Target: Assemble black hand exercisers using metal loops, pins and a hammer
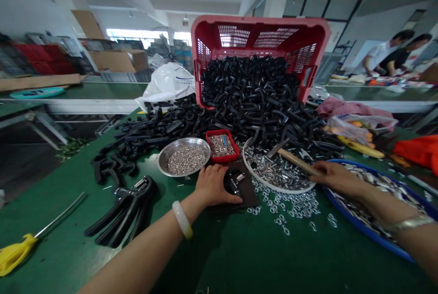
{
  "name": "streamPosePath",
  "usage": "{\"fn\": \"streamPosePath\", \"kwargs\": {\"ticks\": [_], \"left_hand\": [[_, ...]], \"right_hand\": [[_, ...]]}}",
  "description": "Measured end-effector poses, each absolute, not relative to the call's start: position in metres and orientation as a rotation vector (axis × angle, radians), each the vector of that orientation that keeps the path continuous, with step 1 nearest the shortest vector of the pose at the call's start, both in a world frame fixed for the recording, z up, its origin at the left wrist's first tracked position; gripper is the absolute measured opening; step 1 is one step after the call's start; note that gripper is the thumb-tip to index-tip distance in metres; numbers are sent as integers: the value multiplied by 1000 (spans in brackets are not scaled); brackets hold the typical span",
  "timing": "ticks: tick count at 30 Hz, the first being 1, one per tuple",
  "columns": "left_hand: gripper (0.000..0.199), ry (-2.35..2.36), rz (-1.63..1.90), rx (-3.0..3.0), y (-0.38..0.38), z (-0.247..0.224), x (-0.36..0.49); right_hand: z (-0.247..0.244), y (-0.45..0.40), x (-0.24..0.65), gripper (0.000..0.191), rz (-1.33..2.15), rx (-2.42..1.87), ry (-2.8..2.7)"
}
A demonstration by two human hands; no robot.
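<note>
My left hand [214, 186] rests on a dark square block [250, 193], fingers apart, beside a small metal part with a spring [239, 178]. The fingers of my right hand [337, 177] are wrapped round the wooden handle of a hammer [296, 160], whose head lies over a round white-rimmed tray [265, 182] of metal parts. Just behind the block stand a metal bowl [164, 170] of small rings and a red box [224, 159] of small pins. Black hand grips with springs [126, 212] lie left of my left hand.
A tipped red crate [260, 21] spills black handles [253, 84] across the back. A blue-rimmed tray [359, 228] of metal pieces lies right. Small metal links [301, 207] are scattered centrally. A yellow-handled screwdriver [17, 253] is at left. Two people [393, 59] work far right.
</note>
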State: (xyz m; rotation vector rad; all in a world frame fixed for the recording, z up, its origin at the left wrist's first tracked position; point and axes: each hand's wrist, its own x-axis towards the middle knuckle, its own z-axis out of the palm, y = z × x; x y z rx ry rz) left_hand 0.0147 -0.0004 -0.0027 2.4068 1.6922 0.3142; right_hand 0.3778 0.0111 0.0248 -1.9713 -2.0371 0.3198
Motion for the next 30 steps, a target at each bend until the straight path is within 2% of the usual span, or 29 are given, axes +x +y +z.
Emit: {"fn": "streamPosePath", "kwargs": {"ticks": [3,9,13,20,26,30], "left_hand": [[102,1656,282,2391,0,0,13],[100,1657,297,2393,2,2,12],[101,1661,304,2395,2,1,12],[101,1655,335,2465,-3,-2,11],[65,1783,403,2573,-33,-13,20],[64,1725,362,2653,-35,-15,20]], "right_hand": [[35,-16,348,37,409,-1832,-2061],[28,-58,274,47,-67,-1423,-2243],[15,-60,258,54,-201,-1458,-2374],[31,-54,284,47,-8,-1574,-2264],[23,-6,371,47,88,-1916,-2229],[15,10,367,37,-269,-1908,-2303]]}}
